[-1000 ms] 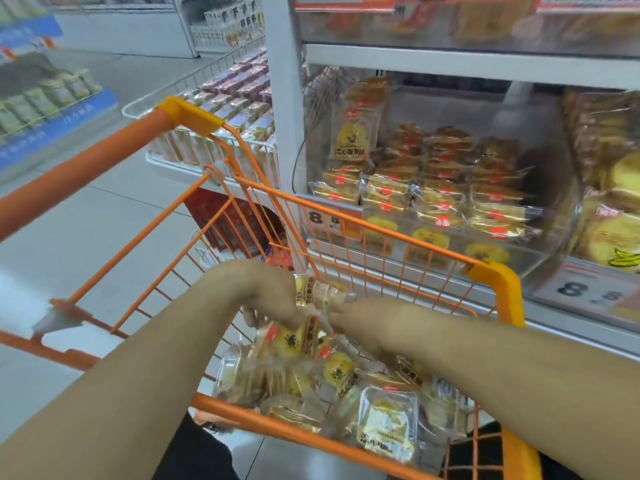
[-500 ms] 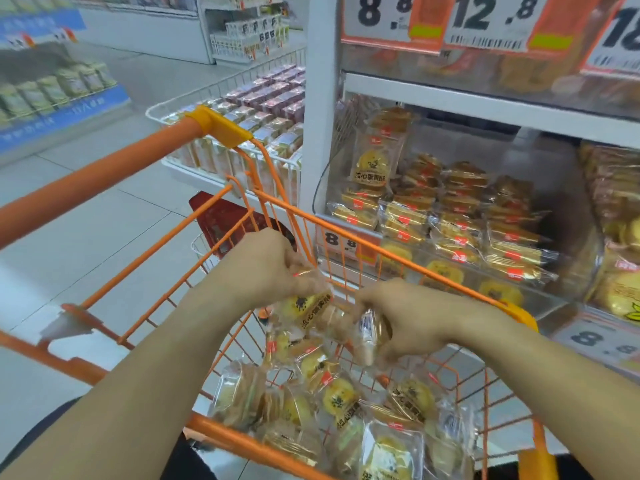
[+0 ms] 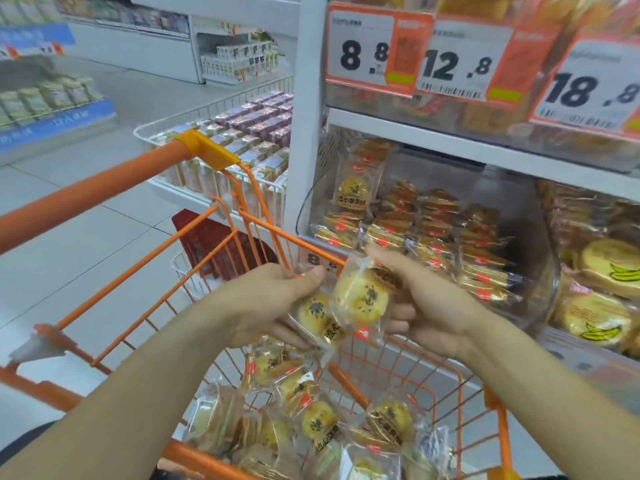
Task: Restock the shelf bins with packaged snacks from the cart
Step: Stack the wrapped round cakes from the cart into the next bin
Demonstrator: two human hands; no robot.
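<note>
Overhead, both hands' fingers grasping pastry packs (image 3: 360, 299) above orange cart (image 3: 194, 237), beside shelf bin (image 3: 533, 278).

Bright, even store light — soft blur throughout, wide-angle bending at edges.

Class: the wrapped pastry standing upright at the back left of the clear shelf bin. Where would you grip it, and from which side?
Probably pinch the upright pastry packet by its top seam, from above: it leans on the clear bin wall, rows packed against its base.
</note>
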